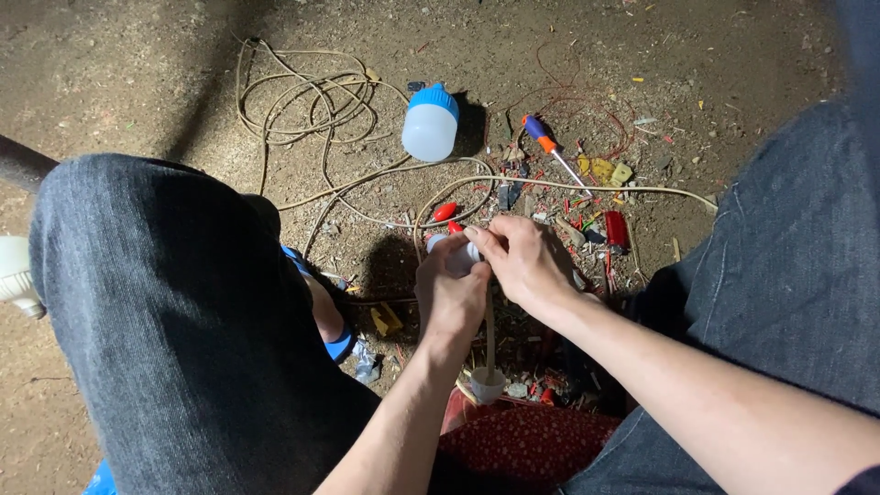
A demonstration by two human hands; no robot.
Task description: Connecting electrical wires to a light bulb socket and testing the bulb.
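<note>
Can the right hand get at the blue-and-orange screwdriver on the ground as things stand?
Probably yes: the screwdriver lies uncovered on the dirt just beyond the right hand, nothing over it. But that hand's fingers are now on the small white part.

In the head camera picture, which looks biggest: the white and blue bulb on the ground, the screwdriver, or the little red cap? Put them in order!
Largest to smallest, as they look:
1. Bulb
2. Screwdriver, long but thin
3. Red cap
All three lie on the ground at a similar distance, so the order is fairly safe.
</note>
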